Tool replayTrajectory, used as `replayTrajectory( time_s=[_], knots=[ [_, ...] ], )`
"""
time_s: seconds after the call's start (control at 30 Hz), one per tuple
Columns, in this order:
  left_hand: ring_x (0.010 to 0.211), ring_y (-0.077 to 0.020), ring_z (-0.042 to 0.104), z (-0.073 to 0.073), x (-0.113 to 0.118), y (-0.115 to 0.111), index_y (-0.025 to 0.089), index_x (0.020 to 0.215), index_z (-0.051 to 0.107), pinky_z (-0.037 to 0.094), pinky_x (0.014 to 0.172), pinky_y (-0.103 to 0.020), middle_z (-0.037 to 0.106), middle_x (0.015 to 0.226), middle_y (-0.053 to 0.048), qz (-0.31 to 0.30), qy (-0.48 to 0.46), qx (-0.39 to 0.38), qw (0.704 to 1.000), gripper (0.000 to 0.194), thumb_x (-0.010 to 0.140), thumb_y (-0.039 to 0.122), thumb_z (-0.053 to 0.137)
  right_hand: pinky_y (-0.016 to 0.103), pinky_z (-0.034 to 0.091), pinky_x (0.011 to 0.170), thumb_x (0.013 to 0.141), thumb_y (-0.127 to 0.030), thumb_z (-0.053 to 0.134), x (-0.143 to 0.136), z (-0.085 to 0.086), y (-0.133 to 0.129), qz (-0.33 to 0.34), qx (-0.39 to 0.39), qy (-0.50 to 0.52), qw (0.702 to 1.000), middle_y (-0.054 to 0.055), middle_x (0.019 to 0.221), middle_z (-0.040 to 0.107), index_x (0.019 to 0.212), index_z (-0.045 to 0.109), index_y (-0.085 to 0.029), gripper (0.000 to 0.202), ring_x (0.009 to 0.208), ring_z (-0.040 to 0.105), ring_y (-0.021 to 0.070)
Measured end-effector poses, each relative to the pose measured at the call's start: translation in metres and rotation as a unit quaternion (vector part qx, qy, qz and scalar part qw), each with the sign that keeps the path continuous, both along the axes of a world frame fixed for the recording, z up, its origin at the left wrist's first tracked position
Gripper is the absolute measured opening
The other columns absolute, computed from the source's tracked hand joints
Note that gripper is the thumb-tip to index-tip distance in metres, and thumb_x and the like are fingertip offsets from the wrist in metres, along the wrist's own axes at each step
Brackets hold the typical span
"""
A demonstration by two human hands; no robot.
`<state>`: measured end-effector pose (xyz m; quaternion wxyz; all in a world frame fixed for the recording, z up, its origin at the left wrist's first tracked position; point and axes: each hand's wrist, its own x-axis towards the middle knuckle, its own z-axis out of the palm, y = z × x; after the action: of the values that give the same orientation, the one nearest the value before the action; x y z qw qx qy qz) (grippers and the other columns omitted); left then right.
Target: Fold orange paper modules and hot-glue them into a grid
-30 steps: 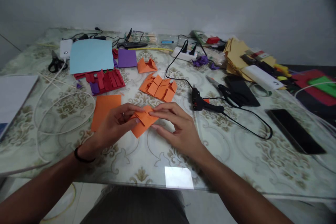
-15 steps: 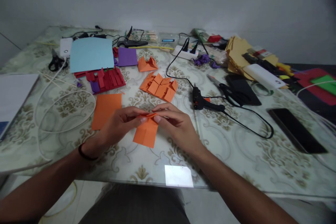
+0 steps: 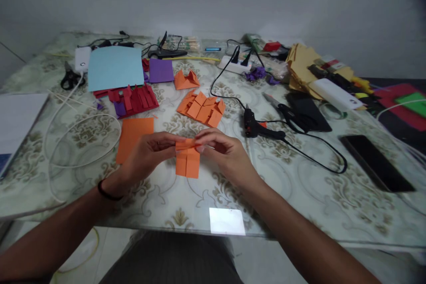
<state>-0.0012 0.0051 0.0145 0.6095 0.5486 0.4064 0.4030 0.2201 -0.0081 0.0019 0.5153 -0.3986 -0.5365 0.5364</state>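
A small folded orange paper (image 3: 188,162) is held upright between my two hands, above the table's near middle. My left hand (image 3: 151,153) pinches its upper left edge with thumb and fingers. At its upper right corner, my right hand (image 3: 221,153) has thumb and fingers closed on the paper. A flat orange sheet (image 3: 133,135) lies partly behind my left hand. Beyond my hands are a cluster of folded orange pieces (image 3: 203,108) and another folded orange piece (image 3: 186,80).
Right of my hands lie a black glue gun (image 3: 254,126) with its cord, scissors (image 3: 293,115) and a phone (image 3: 376,162). Red folded strips (image 3: 136,100), a light blue sheet (image 3: 116,67) and a purple square (image 3: 161,71) are at the back left. A white cable (image 3: 48,159) loops at left.
The orange paper has turned more upright, and its lower edge has risen, showing its creased face more squarely. Both hands still grip its top and have shifted only slightly.
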Motion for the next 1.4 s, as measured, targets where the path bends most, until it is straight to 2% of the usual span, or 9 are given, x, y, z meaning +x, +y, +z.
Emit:
replayTrajectory(
  time_s=[0.13,0.4,0.57,0.7,0.87,1.03,1.13,1.27,1.4],
  knots=[
    [0.088,-0.0197,0.08,0.001,-0.002,-0.002,0.021,0.098,0.085,0.064,0.079,-0.027,0.085,0.092,-0.007,0.008,0.021,0.04,0.999,0.019,0.084,0.035,0.085,0.034,0.056,0.093,0.078,-0.028,0.089,0.0,0.001,0.0,0.038,-0.033,0.023,0.998,0.003,0.109,0.076,0.088,0.083,-0.028,0.011,0.104,0.072,0.0188],
    [0.079,-0.0175,0.077,0.003,0.003,-0.004,0.02,0.086,0.081,0.061,0.069,-0.025,0.082,0.083,-0.005,0.022,0.031,0.047,0.998,0.021,0.076,0.037,0.09,0.028,0.054,0.068,0.068,-0.037,0.096,-0.003,0.001,-0.003,0.018,-0.137,0.012,0.99,0.001,0.081,0.08,0.084,0.084,-0.025,0.024,0.074,0.069,0.0156],
    [0.049,-0.0074,0.048,0.005,0.007,-0.007,0.018,0.068,0.069,0.037,0.045,-0.02,0.058,0.055,0.005,0.023,0.04,0.043,0.998,0.034,0.076,0.042,0.091,0.027,0.045,0.059,0.073,-0.048,0.091,-0.004,0.007,-0.005,0.003,-0.139,-0.027,0.99,0.001,0.072,0.073,0.077,0.08,-0.02,0.03,0.065,0.06,0.0138],
    [0.048,-0.0069,0.039,0.006,0.01,-0.007,0.019,0.068,0.06,0.028,0.043,-0.022,0.049,0.054,0.007,0.038,0.034,0.041,0.998,0.041,0.079,0.047,0.088,0.026,0.042,0.058,0.073,-0.049,0.091,-0.003,0.011,-0.005,-0.001,-0.135,-0.036,0.99,-0.001,0.069,0.068,0.074,0.076,-0.019,0.033,0.063,0.054,0.0124],
    [0.049,-0.0068,0.043,0.004,0.009,-0.006,0.019,0.074,0.058,0.032,0.045,-0.02,0.049,0.056,0.008,0.017,0.042,0.026,0.999,0.04,0.08,0.045,0.087,0.027,0.044,0.064,0.075,-0.045,0.09,-0.004,0.01,-0.005,-0.003,-0.109,-0.042,0.993,-0.002,0.07,0.066,0.07,0.072,-0.019,0.032,0.065,0.055,0.0123],
    [0.051,-0.0063,0.046,-0.006,0.003,-0.006,0.018,0.082,0.06,0.033,0.049,-0.018,0.052,0.059,0.008,-0.006,0.045,0.034,0.998,0.03,0.081,0.033,0.086,0.027,0.045,0.064,0.073,-0.047,0.092,-0.007,0.007,-0.007,0.002,-0.109,-0.039,0.993,-0.001,0.072,0.067,0.073,0.068,-0.019,0.036,0.066,0.057,0.0128],
    [0.054,-0.0069,0.052,-0.009,0.002,-0.007,0.018,0.084,0.063,0.036,0.051,-0.018,0.06,0.063,0.005,-0.009,0.054,0.047,0.997,0.021,0.084,0.027,0.082,0.027,0.046,0.062,0.073,-0.049,0.092,-0.009,0.005,-0.008,0.009,-0.098,-0.052,0.994,-0.001,0.073,0.067,0.073,0.065,-0.02,0.039,0.066,0.059,0.0136],
    [0.065,-0.0109,0.062,-0.004,0.003,-0.008,0.018,0.085,0.067,0.046,0.059,-0.02,0.069,0.073,0.001,0.005,0.048,0.047,0.998,0.016,0.082,0.026,0.081,0.029,0.052,0.065,0.074,-0.048,0.091,-0.01,0.004,-0.009,0.007,-0.061,-0.052,0.997,0.001,0.078,0.072,0.078,0.07,-0.021,0.034,0.071,0.064,0.016],
    [0.059,-0.0107,0.059,0.005,0.004,-0.006,0.019,0.078,0.066,0.044,0.054,-0.021,0.067,0.067,0.002,0.012,0.036,0.04,0.998,0.024,0.08,0.033,0.085,0.032,0.055,0.068,0.077,-0.047,0.09,-0.008,0.006,-0.008,0.005,-0.048,-0.061,0.997,0.002,0.079,0.074,0.083,0.076,-0.022,0.029,0.073,0.067,0.0176]
  ],
)
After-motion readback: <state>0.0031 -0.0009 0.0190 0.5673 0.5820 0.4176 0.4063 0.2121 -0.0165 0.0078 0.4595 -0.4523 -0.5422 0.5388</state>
